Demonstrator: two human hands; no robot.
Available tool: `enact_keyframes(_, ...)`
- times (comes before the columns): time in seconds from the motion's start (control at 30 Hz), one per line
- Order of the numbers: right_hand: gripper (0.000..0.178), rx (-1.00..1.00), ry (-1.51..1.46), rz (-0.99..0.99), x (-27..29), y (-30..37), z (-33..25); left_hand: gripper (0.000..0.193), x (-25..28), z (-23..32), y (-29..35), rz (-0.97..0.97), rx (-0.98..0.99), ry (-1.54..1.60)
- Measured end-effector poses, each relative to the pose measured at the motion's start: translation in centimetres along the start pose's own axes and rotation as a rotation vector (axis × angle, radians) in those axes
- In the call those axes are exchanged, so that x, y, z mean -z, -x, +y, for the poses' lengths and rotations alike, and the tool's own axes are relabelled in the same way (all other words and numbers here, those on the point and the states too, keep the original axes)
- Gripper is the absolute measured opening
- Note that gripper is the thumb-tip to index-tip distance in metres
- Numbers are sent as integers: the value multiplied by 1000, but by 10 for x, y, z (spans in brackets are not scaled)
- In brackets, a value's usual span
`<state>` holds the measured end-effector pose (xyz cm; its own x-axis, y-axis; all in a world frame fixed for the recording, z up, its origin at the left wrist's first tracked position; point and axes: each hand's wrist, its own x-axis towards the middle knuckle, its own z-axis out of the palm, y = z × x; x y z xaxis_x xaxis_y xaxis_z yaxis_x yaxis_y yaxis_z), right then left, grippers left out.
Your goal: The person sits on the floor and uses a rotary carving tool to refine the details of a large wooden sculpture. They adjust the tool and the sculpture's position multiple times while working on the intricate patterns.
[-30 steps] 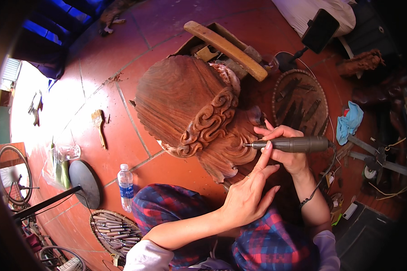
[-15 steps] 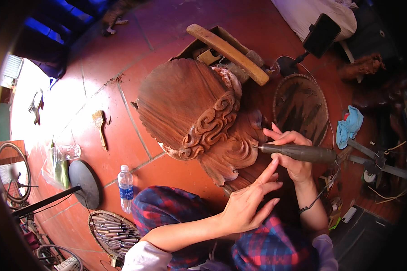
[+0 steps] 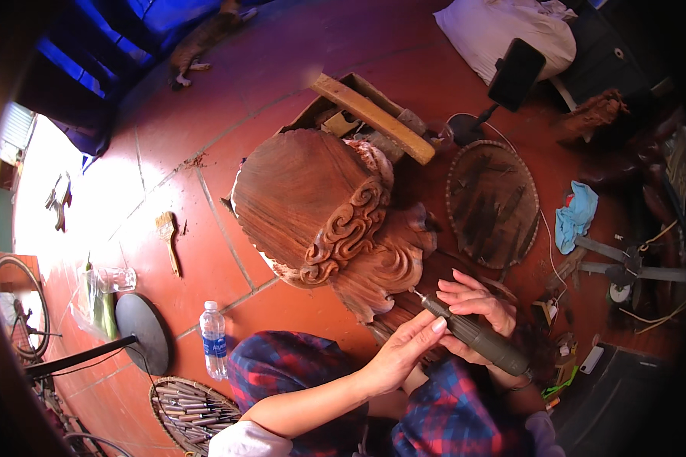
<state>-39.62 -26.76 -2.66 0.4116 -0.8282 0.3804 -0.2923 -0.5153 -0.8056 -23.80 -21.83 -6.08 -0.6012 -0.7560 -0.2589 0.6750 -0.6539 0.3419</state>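
A dark grey rotary tool [image 3: 480, 341] with a thin bit at its tip lies in my right hand [image 3: 482, 311], which wraps it from the far side with some fingers raised. My left hand [image 3: 404, 352] pinches the tool near its front end, thumb against the casing. The bit points to the upper left, just short of a carved reddish-brown wooden piece [image 3: 305, 194]. This piece has a smooth ribbed dome, a band of curling scrolls and a flared lower part with swirls. Part of its lower side is hidden in shadow by my hands.
Beyond the carving stands a box with a wooden bar [image 3: 373, 118] across it. A round woven tray [image 3: 492, 247] lies to the right, near a phone on a stand [image 3: 516, 75]. At left are a brush [image 3: 168, 236], a water bottle [image 3: 213, 343] and a basket of tools [image 3: 193, 407]. An animal [image 3: 194, 57] lies far back.
The tool has drawn back from the carving toward me and tilted, its rear end lower. My left hand, earlier spread below it, has closed on its front end. The view has shifted slightly.
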Motion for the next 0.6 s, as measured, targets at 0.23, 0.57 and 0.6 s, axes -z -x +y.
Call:
enact_keyframes(0.23, 49, -86, 145, -37, 31, 27, -35, 35, -22, -11, -13, -12, 45, -97)
enact_keyframes(0.57, 19, -637, 104, 706, 126, 219, -66, 39, -18, -28, 3, 4, -20, -159)
enact_keyframes(0.6, 18, -706, 172, 840, 141, 254, -62, 40, -11, -21, 5, 3, -9, -186)
